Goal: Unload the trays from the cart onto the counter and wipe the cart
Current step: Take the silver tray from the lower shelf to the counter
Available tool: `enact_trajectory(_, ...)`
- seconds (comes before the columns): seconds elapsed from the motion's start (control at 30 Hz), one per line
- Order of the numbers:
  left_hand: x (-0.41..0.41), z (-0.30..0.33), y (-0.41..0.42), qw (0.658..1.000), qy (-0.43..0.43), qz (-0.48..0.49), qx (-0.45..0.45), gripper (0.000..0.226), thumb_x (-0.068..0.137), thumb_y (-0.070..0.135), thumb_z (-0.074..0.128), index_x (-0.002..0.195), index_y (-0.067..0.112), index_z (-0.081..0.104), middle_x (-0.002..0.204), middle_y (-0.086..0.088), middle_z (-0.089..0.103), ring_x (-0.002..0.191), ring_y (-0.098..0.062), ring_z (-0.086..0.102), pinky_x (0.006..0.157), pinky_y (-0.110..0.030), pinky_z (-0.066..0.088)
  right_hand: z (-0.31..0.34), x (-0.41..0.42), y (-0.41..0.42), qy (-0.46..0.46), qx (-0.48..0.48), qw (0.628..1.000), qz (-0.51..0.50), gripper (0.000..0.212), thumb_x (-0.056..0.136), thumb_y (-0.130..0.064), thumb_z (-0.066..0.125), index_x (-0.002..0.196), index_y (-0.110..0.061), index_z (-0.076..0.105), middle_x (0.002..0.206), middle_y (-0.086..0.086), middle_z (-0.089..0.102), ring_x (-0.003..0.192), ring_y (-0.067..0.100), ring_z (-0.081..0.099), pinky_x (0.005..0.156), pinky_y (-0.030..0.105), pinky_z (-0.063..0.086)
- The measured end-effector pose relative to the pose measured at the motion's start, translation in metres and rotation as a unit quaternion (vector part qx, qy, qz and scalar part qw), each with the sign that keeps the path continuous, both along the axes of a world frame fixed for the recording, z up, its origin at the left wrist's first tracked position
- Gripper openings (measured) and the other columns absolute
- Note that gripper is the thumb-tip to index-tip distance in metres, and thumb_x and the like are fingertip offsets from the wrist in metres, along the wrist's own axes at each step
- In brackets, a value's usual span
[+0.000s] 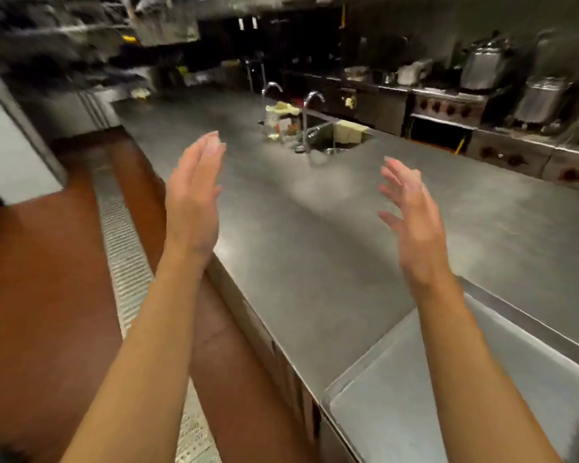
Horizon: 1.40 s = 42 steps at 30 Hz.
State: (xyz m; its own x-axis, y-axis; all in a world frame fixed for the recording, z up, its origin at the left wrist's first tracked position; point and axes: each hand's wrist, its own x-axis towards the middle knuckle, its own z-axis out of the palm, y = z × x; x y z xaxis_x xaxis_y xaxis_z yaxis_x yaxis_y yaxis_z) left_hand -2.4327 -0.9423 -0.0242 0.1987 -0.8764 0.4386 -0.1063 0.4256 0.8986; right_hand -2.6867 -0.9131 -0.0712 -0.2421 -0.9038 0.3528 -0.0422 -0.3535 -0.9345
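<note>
A long steel counter runs away from me through the middle of the view. A flat metal tray lies on its near right end, under my right forearm. My left hand is raised above the counter's left edge with straight fingers and holds nothing. My right hand hovers over the counter with fingers spread and slightly bent, also empty. No cart shows in this view.
A sink with two taps is set into the counter farther back, with cloths and small items beside it. Stoves and large pots line the right wall. A floor drain grate runs along the red floor on the left.
</note>
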Motion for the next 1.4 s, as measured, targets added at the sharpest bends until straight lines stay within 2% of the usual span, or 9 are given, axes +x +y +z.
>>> enact_trajectory(0.07,0.064,0.002,0.054,0.997,0.033,0.070,-0.011,0.055,0.088,0.062,0.050,0.134,0.033,0.063,0.135,0.008,0.067,0.129,-0.010,0.059,0.107,-0.039,0.047,0.017,0.058,0.015,-0.013,-0.037,0.996,0.079,0.101,0.072,-0.096,0.045,0.148,-0.030,0.051,0.149,-0.013,0.054,0.134,0.005,0.053,0.111,0.040,0.042)
enact_trajectory(0.23,0.207,-0.015,0.206,0.963,0.083,0.256,-0.010,0.048,0.097,0.054,0.044,0.133,0.030,0.063,0.132,0.007,0.070,0.126,-0.010,0.063,0.113,-0.049,0.044,0.026,0.225,0.076,-0.044,-0.041,0.953,0.297,0.102,0.066,-0.097,0.052,0.142,-0.030,0.055,0.148,-0.009,0.056,0.135,0.013,0.054,0.114,0.050,0.042)
enact_trajectory(0.4,0.324,-0.017,0.390,0.894,0.106,0.433,-0.035,0.066,0.088,0.066,0.049,0.137,0.025,0.063,0.134,0.004,0.069,0.129,-0.014,0.062,0.113,-0.051,0.043,0.021,0.412,0.194,-0.016,-0.038,0.857,0.513,0.093,0.074,-0.094,0.047,0.142,-0.032,0.054,0.146,-0.011,0.058,0.136,0.014,0.054,0.114,0.055,0.042)
enact_trajectory(0.6,0.434,-0.008,0.603,0.798,0.074,0.596,-0.054,0.061,0.098,0.065,0.043,0.139,0.025,0.061,0.133,0.008,0.069,0.127,-0.011,0.063,0.111,-0.049,0.046,0.019,0.616,0.373,-0.014,-0.053,0.746,0.664,0.086,0.082,-0.089,0.041,0.145,-0.031,0.053,0.144,-0.014,0.060,0.136,0.011,0.054,0.112,0.053,0.044)
enact_trajectory(0.9,0.578,0.013,0.805,0.698,0.038,0.715,-0.026,0.069,0.085,0.078,0.039,0.138,0.037,0.059,0.132,0.021,0.067,0.128,-0.005,0.060,0.115,-0.049,0.043,0.034,0.833,0.593,-0.017,-0.061,0.634,0.771,0.090,0.080,-0.093,0.034,0.148,-0.037,0.050,0.148,-0.020,0.054,0.136,0.003,0.051,0.113,0.052,0.044)
enact_trajectory(1.0,0.623,0.005,0.847,0.687,0.049,0.725,-0.031,0.077,0.080,0.079,0.039,0.140,0.034,0.058,0.136,0.018,0.066,0.130,-0.007,0.059,0.116,-0.050,0.042,0.030,0.893,0.636,0.002,-0.046,0.616,0.786,0.074,0.093,-0.080,0.029,0.151,-0.037,0.047,0.153,-0.018,0.050,0.137,0.001,0.050,0.114,0.051,0.044)
enact_trajectory(1.17,0.707,-0.028,0.893,0.660,0.079,0.747,-0.025,0.063,0.091,0.070,0.039,0.135,0.032,0.062,0.132,0.013,0.069,0.129,-0.010,0.061,0.114,-0.051,0.044,0.001,0.991,0.678,0.016,-0.021,0.592,0.805,0.066,0.099,-0.065,0.027,0.150,-0.030,0.050,0.150,-0.014,0.054,0.136,0.005,0.052,0.112,0.051,0.046)
enact_trajectory(1.3,0.789,-0.048,0.928,0.631,0.091,0.770,-0.012,0.063,0.090,0.071,0.039,0.133,0.031,0.064,0.130,0.013,0.069,0.128,-0.011,0.062,0.113,-0.052,0.045,-0.015,1.087,0.714,0.015,-0.018,0.558,0.830,0.094,0.081,-0.091,0.034,0.148,-0.028,0.052,0.149,-0.011,0.055,0.134,0.008,0.055,0.109,0.051,0.049)
enact_trajectory(1.4,0.854,-0.051,0.958,0.602,0.082,0.794,-0.008,0.067,0.086,0.074,0.039,0.132,0.032,0.064,0.130,0.014,0.069,0.127,-0.010,0.062,0.113,-0.051,0.046,-0.012,1.167,0.750,0.001,-0.036,0.515,0.856,0.099,0.078,-0.093,0.036,0.149,-0.026,0.052,0.150,-0.009,0.055,0.134,0.009,0.055,0.109,0.052,0.050)
